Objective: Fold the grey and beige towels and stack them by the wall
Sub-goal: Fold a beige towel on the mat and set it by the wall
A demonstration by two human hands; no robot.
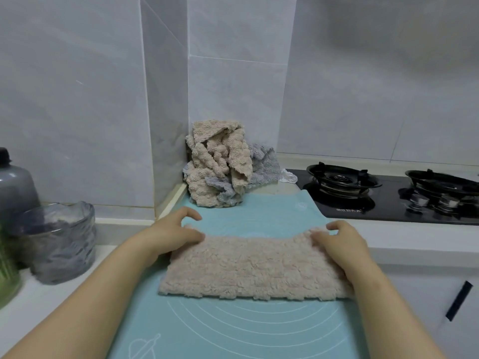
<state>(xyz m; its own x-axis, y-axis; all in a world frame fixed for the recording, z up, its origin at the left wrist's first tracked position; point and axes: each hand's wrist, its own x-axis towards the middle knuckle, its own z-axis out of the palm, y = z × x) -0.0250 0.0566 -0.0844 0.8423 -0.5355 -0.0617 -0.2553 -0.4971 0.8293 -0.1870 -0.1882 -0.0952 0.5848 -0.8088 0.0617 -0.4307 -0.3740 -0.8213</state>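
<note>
A beige towel [254,265] lies flat on the light blue mat [233,330] as a wide folded rectangle. My left hand [176,231] pinches its far left corner between thumb and fingers. At the far right corner, my right hand [339,242] grips the towel's edge with the thumb on top. Behind, a crumpled heap of beige towels [220,156] and grey towels [261,164] leans in the corner against the tiled wall.
A black gas hob [388,193] with two burners lies to the right. At the left stand a rippled glass bowl [64,242], a grey jug [15,182] and a green object [7,275]. A cabinet handle [458,300] shows at lower right.
</note>
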